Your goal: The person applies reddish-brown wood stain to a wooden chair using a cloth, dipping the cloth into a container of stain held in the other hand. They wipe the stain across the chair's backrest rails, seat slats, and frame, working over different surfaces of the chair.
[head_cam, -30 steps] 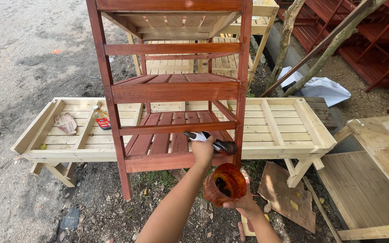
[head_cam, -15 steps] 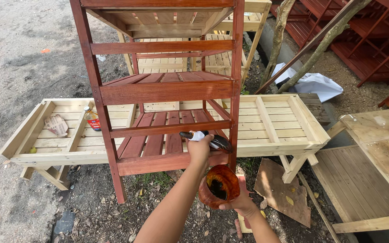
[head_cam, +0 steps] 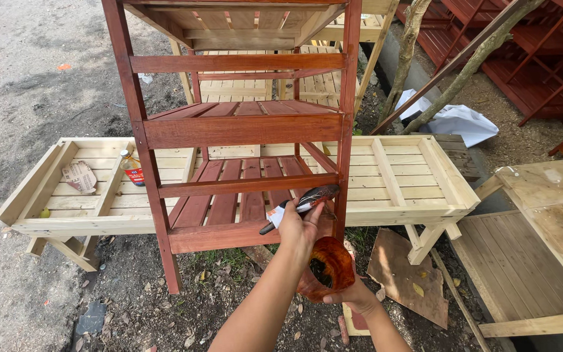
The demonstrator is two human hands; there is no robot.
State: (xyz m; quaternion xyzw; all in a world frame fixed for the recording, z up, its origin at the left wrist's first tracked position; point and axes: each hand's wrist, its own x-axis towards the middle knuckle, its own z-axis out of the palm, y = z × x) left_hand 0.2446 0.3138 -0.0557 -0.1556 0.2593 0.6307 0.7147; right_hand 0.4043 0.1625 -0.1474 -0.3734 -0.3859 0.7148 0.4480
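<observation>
Brush (head_cam: 302,203) gripped in your closed left hand (head_cam: 300,229) now points its bristles up-right toward the red shelf's (head_cam: 242,130) front post rather than lying level, while just right of those fingers your right hand (head_cam: 353,301) clasps the stain-smeared cup (head_cam: 327,267).

Staining a red-brown slatted shelf unit (head_cam: 236,130)

The left grip (head_cam: 299,228) is holding a paintbrush (head_cam: 301,203) against the lower rail; just below it, the right grip (head_cam: 354,300) is cradling a stain-coated container (head_cam: 327,267).
</observation>
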